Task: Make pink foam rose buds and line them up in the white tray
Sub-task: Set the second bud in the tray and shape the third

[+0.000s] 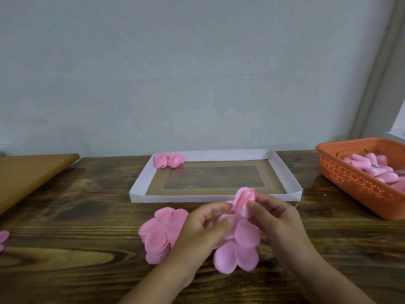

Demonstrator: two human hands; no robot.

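Observation:
A pink foam rose bud (243,197) stands between my hands, just in front of the white tray (138,183). My right hand (276,218) pinches it at its white base, with loose petals (237,253) hanging below. My left hand (202,227) holds the petals from the left, fingers curled around them. Two finished buds (168,160) lie side by side in the tray's far left corner. A stack of flat pink petal pieces (161,232) lies on the table, partly hidden behind my left hand.
An orange perforated basket (355,183) with several pink foam cores stands at the right. A brown board (28,176) lies at the left. Pink scraps (3,236) sit at the left edge. A grey wall rises behind the wooden table (76,227).

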